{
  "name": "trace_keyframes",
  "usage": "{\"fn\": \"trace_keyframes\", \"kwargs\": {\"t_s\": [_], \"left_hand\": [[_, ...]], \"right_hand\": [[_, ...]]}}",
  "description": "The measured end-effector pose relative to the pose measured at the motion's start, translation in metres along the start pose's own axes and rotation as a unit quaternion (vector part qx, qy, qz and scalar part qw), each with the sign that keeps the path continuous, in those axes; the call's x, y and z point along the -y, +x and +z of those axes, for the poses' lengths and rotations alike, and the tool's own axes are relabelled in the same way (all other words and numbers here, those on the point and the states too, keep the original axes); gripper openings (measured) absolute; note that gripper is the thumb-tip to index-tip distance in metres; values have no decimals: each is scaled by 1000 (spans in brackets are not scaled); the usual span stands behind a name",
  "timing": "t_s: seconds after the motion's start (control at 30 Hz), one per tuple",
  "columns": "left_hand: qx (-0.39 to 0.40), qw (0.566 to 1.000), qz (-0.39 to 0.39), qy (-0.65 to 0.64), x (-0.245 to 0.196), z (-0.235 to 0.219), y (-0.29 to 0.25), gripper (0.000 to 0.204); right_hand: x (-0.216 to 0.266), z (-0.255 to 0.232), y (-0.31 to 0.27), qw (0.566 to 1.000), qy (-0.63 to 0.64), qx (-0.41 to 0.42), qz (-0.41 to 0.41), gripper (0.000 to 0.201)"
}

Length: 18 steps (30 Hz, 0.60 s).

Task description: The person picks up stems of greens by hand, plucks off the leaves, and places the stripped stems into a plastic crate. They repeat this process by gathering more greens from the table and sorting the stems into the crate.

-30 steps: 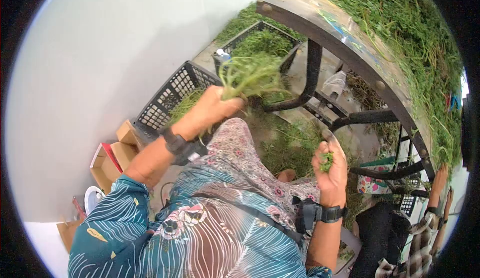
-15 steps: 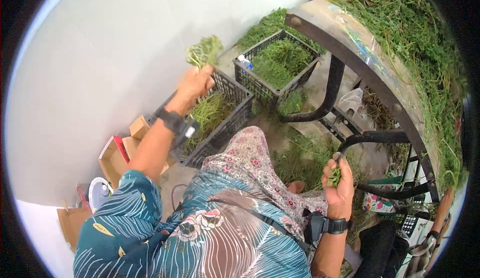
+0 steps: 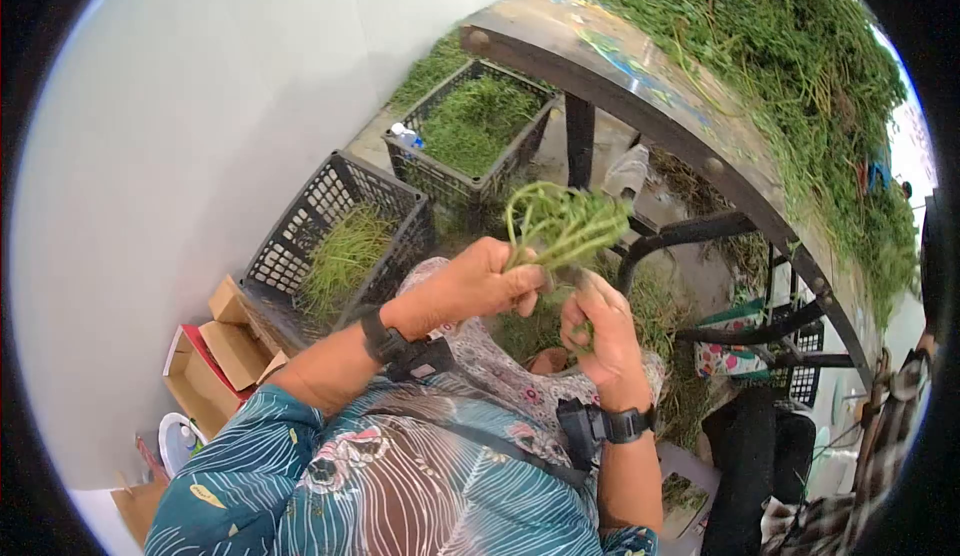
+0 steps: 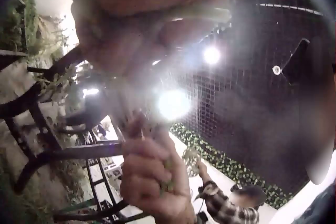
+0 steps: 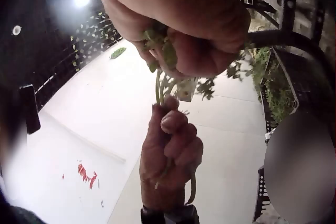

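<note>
In the head view my left hand [image 3: 490, 278] grips a bunch of green leafy stems [image 3: 565, 224], whose tops spread up to the right. Close beside it my right hand [image 3: 605, 331] has curled fingers around small leafy sprigs [image 3: 585, 336]. A dark grey tip shows at the right thumb. From the right wrist, the right hand [image 5: 178, 19] looms above with green leaves [image 5: 157, 48] in its palm. Below it the left hand [image 5: 173, 150] holds the stems [image 5: 161, 87], their cut ends hanging under the fist. The left wrist view is hazy with glare, the right hand [image 4: 155, 176] low in it.
A black crate [image 3: 335, 161] with stems [image 3: 345, 256] stands to the left; another crate [image 3: 390, 151] behind holds leafy greens [image 3: 475, 121]. A table [image 3: 690, 106] heaped with greens [image 3: 770, 36] curves at right. Cardboard boxes [image 3: 205, 356] lie by the wall. Another person's sleeve [image 3: 880, 436] shows far right.
My left hand has swung with its bunch from over the left crate back to the right, beside the right hand. The right hand has shifted left and still holds its sprigs.
</note>
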<state>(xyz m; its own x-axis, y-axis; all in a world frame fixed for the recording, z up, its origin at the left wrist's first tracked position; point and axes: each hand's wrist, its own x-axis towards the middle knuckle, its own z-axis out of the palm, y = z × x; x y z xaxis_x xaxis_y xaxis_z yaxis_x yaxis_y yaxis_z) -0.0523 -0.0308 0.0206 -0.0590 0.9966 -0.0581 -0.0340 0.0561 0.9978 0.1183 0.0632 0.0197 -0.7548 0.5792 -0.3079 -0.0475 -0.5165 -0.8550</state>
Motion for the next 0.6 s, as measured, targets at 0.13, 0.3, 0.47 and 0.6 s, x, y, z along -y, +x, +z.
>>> {"fn": "trace_keyframes", "kwargs": {"t_s": [0.13, 0.3, 0.47, 0.6], "left_hand": [[26, 998, -31, -41, 2, 13, 2, 24], [-41, 980, -56, -188, -4, 26, -1, 16], [-47, 985, -60, -157, -4, 29, 1, 16], [-40, 982, -19, -186, 7, 25, 6, 22]], "right_hand": [[1, 8, 4, 998, 33, -24, -39, 19], [-3, 7, 3, 996, 20, -33, -80, 14], [-7, 7, 2, 955, -200, -71, -205, 22], [-4, 12, -3, 972, -153, -57, -171, 23]]}}
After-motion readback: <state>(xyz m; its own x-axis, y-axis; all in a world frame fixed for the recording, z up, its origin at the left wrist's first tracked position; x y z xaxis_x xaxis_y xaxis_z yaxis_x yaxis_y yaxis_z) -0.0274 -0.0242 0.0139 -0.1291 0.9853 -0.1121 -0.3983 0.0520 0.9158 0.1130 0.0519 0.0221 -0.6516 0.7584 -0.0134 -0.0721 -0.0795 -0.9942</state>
